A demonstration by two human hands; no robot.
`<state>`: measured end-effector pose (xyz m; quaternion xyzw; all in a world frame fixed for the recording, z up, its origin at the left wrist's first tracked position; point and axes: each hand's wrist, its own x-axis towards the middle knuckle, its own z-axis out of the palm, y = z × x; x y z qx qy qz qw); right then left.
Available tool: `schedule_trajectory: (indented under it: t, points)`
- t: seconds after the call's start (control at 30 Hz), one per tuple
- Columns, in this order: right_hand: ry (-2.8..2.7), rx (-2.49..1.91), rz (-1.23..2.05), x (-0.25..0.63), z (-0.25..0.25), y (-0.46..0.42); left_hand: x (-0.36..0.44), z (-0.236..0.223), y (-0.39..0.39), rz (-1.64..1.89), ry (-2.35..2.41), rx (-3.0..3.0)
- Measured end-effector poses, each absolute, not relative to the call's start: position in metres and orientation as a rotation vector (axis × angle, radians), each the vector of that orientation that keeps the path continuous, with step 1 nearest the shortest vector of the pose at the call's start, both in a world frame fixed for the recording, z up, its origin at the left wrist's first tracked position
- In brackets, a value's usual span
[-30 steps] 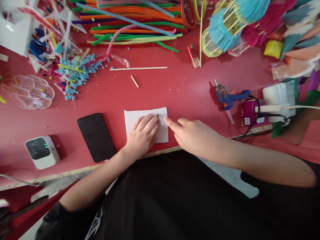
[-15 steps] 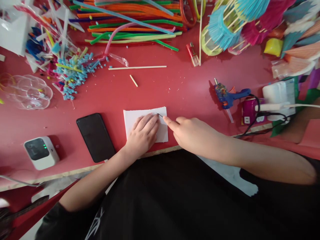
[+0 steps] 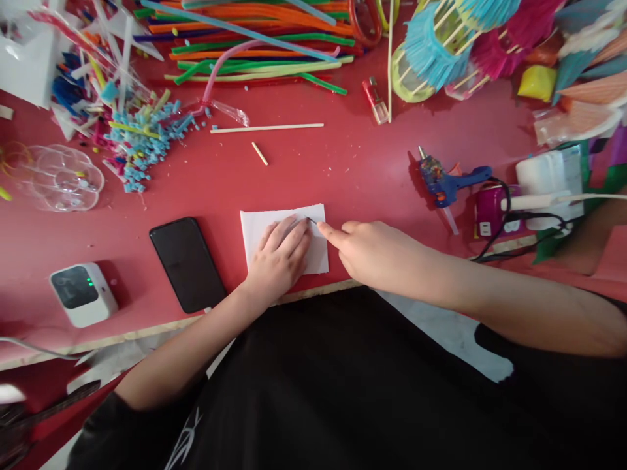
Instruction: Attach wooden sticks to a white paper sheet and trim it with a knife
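A white piece of card or stiff paper (image 3: 317, 251) lies on the red table close to its front edge. My left hand (image 3: 280, 253) rests flat on it, fingers stretched towards its far edge. My right hand (image 3: 361, 248) is closed around a thin dark pointed tool (image 3: 312, 220), the index finger pressed along its top. The tool's tip meets the card just beside my left fingertips. Its handle is hidden inside my right hand, so its exact kind does not show.
A black phone (image 3: 189, 264) and a white device (image 3: 83, 295) lie to the left. On the right are a blue glue gun (image 3: 448, 183) and a power adapter (image 3: 494, 207) with cables. Colourful pipe cleaners (image 3: 264, 46), blue cut bits (image 3: 147, 147) and thin sticks (image 3: 267, 128) spread farther back.
The view has shifted slightly, so the table's things sit a little higher in the picture. Both hands keep nearly the same places on the card.
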<state>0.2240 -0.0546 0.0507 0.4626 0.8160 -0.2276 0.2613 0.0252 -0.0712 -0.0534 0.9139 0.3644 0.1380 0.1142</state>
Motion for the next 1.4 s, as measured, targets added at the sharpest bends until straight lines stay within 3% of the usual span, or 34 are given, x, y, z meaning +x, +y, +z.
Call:
schedule_trajectory:
  t: [1.4]
  points:
    - [2.178,1.222,-0.559,0.235,0.058,-0.073,0.025,-0.054,-0.072,0.398,1.099,2.667]
